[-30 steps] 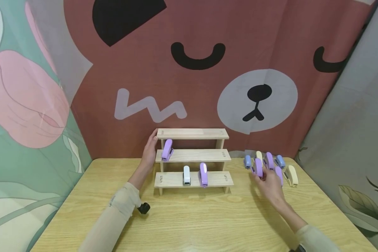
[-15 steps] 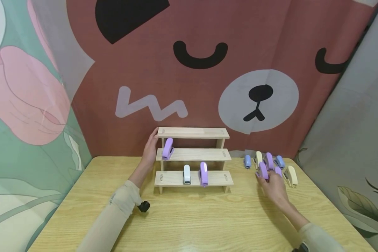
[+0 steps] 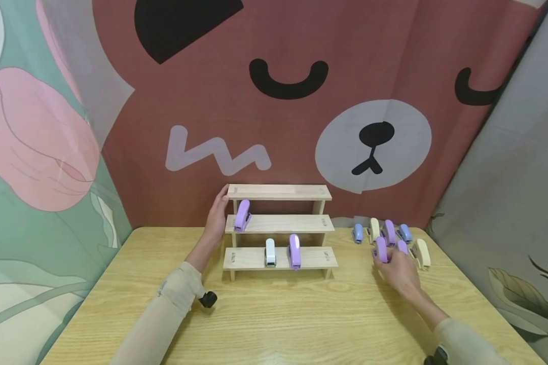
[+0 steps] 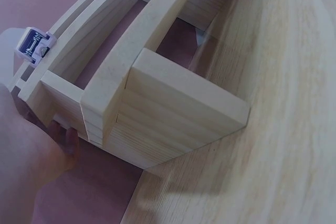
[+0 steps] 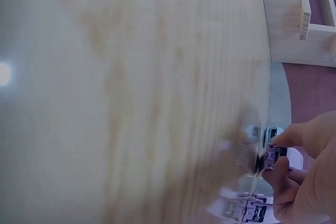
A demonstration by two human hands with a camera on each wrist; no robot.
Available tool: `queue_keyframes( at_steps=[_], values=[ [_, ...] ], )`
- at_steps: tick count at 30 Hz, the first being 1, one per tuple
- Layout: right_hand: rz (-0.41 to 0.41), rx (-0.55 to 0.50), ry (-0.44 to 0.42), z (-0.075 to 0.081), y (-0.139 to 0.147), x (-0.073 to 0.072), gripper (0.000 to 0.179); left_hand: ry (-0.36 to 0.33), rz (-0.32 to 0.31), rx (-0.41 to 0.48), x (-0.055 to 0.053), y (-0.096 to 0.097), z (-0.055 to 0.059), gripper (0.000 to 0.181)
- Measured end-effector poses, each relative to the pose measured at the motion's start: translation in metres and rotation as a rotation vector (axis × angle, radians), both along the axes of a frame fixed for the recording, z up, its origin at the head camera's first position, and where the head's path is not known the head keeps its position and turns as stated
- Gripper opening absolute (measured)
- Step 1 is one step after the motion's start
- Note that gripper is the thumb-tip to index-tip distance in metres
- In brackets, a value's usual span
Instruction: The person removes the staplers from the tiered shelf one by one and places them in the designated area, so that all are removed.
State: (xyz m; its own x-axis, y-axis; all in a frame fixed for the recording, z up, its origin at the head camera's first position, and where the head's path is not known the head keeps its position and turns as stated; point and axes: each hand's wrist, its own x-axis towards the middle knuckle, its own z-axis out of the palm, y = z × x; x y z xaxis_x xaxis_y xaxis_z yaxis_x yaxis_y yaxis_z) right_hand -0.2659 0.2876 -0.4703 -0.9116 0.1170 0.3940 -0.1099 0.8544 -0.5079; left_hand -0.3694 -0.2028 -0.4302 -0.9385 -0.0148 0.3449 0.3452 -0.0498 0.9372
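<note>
My left hand (image 3: 216, 218) grips the left end of the three-step wooden shelf (image 3: 280, 191), its fingers (image 4: 71, 142) curled at the rear end in the left wrist view. A purple stapler (image 3: 243, 216) stands at the left of the middle step. On the lowest step are a white stapler (image 3: 270, 252) and another purple stapler (image 3: 294, 252). At the right, my right hand (image 3: 399, 271) pinches a purple stapler (image 3: 380, 249) between thumb and fingers, low over the table. Just behind that hand another purple stapler (image 3: 402, 247) is partly hidden.
Around the right hand stand more staplers: a blue stapler (image 3: 358, 233), a cream stapler (image 3: 374, 229), a purple stapler (image 3: 389, 232), a second blue stapler (image 3: 405, 233) and a cream stapler (image 3: 422, 253). A bear-print curtain (image 3: 292, 137) hangs behind the wooden table (image 3: 283, 319).
My right hand has shifted slightly right and towards me with the purple stapler it pinches. The left hand has kept its place on the shelf.
</note>
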Motion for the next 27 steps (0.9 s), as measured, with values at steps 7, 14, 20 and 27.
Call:
queue_keyframes(
  at_steps=[7, 14, 20, 27],
  values=[
    [0.015, 0.027, -0.016, 0.001, 0.005, -0.003, 0.033, 0.012, 0.003, -0.002, 0.001, 0.000, 0.003, 0.055],
    [0.044, 0.040, -0.030, 0.003, 0.007, -0.003, 0.025, 0.003, 0.002, 0.003, 0.001, -0.002, 0.001, 0.054],
    [0.044, 0.030, -0.088, 0.007, 0.008, 0.002, 0.023, 0.001, -0.002, 0.012, 0.002, -0.002, -0.001, 0.052],
    [-0.018, 0.018, -0.151, 0.020, 0.008, 0.010, 0.028, 0.012, 0.006, -0.004, 0.001, 0.001, -0.001, 0.052]
  ],
)
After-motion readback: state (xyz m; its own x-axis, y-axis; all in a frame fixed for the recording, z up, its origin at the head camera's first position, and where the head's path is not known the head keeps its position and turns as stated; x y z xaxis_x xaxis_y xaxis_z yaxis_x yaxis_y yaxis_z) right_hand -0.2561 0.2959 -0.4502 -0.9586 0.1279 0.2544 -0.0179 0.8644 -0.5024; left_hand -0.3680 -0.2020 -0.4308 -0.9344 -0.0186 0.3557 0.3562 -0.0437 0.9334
